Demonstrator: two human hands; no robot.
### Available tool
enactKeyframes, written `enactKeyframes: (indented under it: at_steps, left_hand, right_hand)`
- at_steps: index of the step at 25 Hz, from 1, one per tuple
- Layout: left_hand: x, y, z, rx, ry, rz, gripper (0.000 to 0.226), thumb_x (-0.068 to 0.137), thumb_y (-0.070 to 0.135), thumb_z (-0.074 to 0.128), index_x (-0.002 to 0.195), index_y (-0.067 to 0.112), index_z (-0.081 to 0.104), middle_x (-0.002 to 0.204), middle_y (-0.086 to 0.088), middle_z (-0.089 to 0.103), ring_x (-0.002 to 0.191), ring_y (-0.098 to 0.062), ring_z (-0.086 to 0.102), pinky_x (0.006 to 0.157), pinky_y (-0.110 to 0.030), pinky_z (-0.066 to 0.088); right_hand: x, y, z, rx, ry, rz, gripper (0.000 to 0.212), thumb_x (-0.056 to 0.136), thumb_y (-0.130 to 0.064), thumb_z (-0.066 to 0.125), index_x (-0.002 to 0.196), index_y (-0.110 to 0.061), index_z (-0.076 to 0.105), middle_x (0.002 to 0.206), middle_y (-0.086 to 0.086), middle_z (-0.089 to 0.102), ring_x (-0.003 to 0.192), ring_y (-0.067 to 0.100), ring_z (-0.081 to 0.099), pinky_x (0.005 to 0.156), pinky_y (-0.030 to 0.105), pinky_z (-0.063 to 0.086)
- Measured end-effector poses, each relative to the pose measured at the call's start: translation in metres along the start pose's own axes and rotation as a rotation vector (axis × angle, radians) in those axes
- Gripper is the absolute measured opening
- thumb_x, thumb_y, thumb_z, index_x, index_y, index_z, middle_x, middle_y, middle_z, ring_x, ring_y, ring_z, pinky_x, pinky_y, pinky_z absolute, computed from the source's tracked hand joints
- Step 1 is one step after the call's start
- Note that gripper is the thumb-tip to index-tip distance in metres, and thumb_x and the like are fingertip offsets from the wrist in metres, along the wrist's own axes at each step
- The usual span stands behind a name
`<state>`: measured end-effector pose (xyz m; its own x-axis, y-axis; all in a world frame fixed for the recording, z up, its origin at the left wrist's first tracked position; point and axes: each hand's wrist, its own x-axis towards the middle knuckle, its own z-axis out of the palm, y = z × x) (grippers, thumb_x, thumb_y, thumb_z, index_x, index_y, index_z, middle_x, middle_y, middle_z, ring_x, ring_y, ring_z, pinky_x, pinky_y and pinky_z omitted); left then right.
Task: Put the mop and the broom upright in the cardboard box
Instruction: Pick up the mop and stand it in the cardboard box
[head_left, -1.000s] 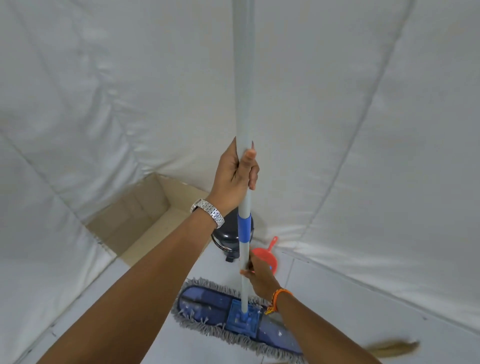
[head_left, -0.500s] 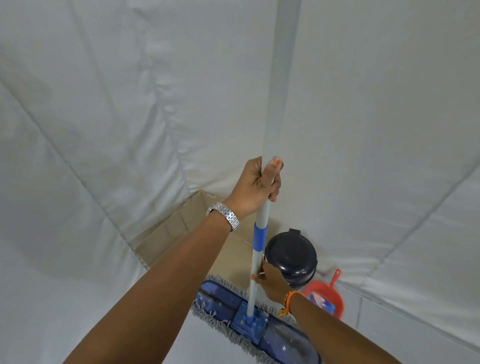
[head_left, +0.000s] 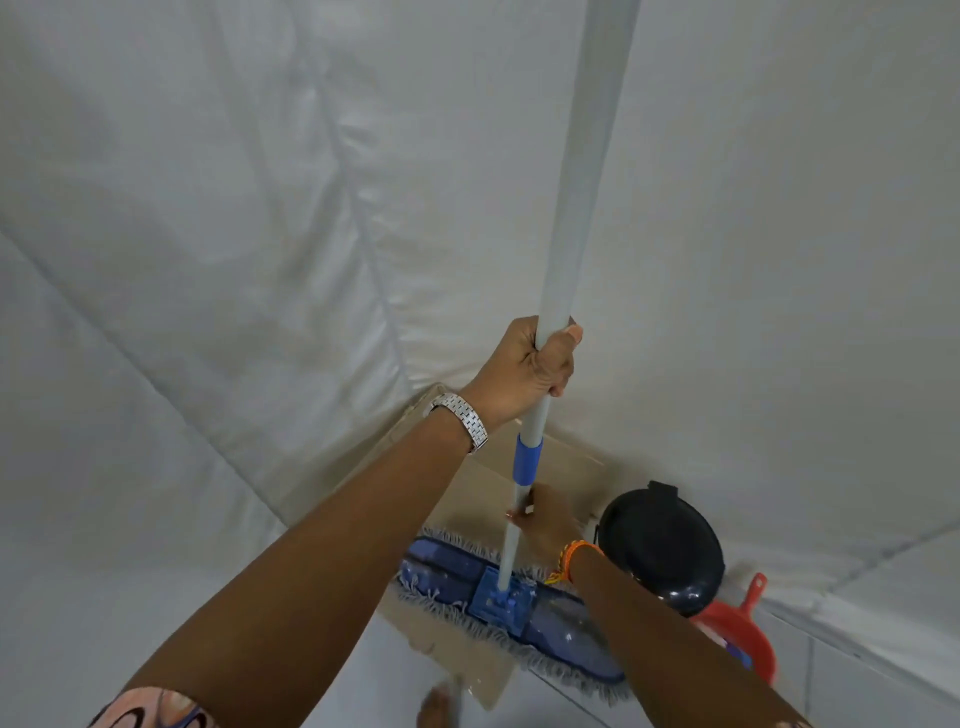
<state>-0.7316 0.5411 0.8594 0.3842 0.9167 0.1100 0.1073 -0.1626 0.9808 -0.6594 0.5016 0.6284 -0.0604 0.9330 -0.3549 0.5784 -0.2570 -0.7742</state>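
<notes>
I hold the mop upright by its long grey pole (head_left: 576, 208). My left hand (head_left: 530, 366) grips the pole high up, above a blue collar. My right hand (head_left: 540, 517) is closed on the pole lower down, just under that collar. The flat blue mop head (head_left: 498, 597) with its grey fringe hangs over the open cardboard box (head_left: 467, 649), which stands in the corner against the white sheeted walls. Whether the head touches the box I cannot tell. No broom is in view.
A black lidded bin (head_left: 662, 551) stands right of the box, with a red dustpan (head_left: 737, 634) beside it. White fabric covers the walls on both sides. The toes of a foot (head_left: 436, 706) show at the bottom edge on the pale floor.
The mop head has moved left and forward from the floor to above the box. The view has swung so that the box, bin and dustpan sit lower and further right.
</notes>
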Motion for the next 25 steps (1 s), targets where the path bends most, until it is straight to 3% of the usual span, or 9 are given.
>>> enactKeyframes:
  at_steps: [2, 6, 11, 17, 22, 23, 25]
  left_hand:
    - [0.035, -0.042, -0.026, -0.038, -0.08, -0.006, 0.029, 0.101, 0.014, 0.046, 0.072, 0.011, 0.044, 0.059, -0.003, 0.037, 0.049, -0.016, 0.037, 0.053, -0.029, 0.038]
    - [0.1, -0.126, -0.067, -0.105, -0.192, -0.005, 0.031, 0.087, 0.033, 0.052, 0.075, 0.005, 0.051, 0.059, -0.002, 0.039, 0.051, -0.015, 0.035, 0.054, -0.029, 0.032]
    - [0.17, -0.207, -0.094, -0.028, -0.27, -0.041, 0.04, 0.09, 0.036, 0.052, 0.059, 0.01, 0.049, 0.051, 0.0, 0.045, 0.045, -0.008, 0.04, 0.057, -0.029, 0.036]
    - [0.218, -0.264, -0.106, -0.053, -0.269, -0.108, 0.035, 0.1, 0.018, 0.053, 0.068, 0.005, 0.048, 0.065, -0.013, 0.038, 0.062, -0.027, 0.035, 0.061, -0.04, 0.032]
    - [0.245, -0.296, -0.101, -0.078, -0.312, -0.106, 0.04, 0.101, 0.01, 0.053, 0.061, 0.013, 0.048, 0.054, 0.0, 0.04, 0.05, -0.015, 0.037, 0.052, -0.029, 0.031]
    - [0.254, -0.296, -0.101, -0.098, -0.298, -0.111, 0.041, 0.101, 0.007, 0.052, 0.062, 0.016, 0.049, 0.052, 0.007, 0.04, 0.049, -0.009, 0.038, 0.05, -0.026, 0.031]
    - [0.271, -0.296, -0.103, -0.109, -0.272, -0.104, 0.041, 0.102, 0.009, 0.051, 0.062, 0.017, 0.046, 0.053, 0.005, 0.037, 0.049, -0.013, 0.035, 0.051, -0.028, 0.03]
  right_hand:
    - [0.052, -0.001, 0.019, -0.032, 0.054, 0.051, 0.011, 0.09, -0.017, 0.066, 0.091, -0.01, 0.057, 0.085, 0.005, 0.063, 0.088, 0.026, 0.063, 0.079, 0.036, 0.053]
    - [0.152, 0.009, 0.056, -0.016, 0.19, 0.166, 0.029, 0.088, -0.011, 0.065, 0.068, -0.016, 0.045, 0.067, 0.001, 0.052, 0.073, 0.027, 0.059, 0.07, 0.038, 0.053]
    - [0.249, 0.028, 0.077, 0.049, 0.21, 0.315, 0.02, 0.09, -0.009, 0.063, 0.074, -0.013, 0.051, 0.072, 0.007, 0.062, 0.076, 0.029, 0.065, 0.071, 0.04, 0.055]
    - [0.316, 0.05, 0.086, 0.072, 0.281, 0.371, 0.018, 0.09, -0.002, 0.059, 0.075, -0.008, 0.052, 0.07, 0.008, 0.057, 0.071, 0.024, 0.055, 0.072, 0.044, 0.053]
    - [0.349, 0.067, 0.089, 0.115, 0.304, 0.372, 0.009, 0.091, -0.001, 0.057, 0.082, -0.002, 0.057, 0.087, 0.026, 0.067, 0.081, 0.036, 0.063, 0.067, 0.039, 0.049]
    - [0.355, 0.066, 0.086, 0.109, 0.308, 0.364, 0.007, 0.091, -0.001, 0.059, 0.084, -0.001, 0.059, 0.091, 0.026, 0.068, 0.085, 0.036, 0.064, 0.068, 0.034, 0.047]
    - [0.365, 0.064, 0.078, 0.082, 0.304, 0.351, 0.014, 0.09, -0.003, 0.062, 0.077, -0.007, 0.058, 0.094, 0.022, 0.07, 0.084, 0.032, 0.064, 0.07, 0.032, 0.045]
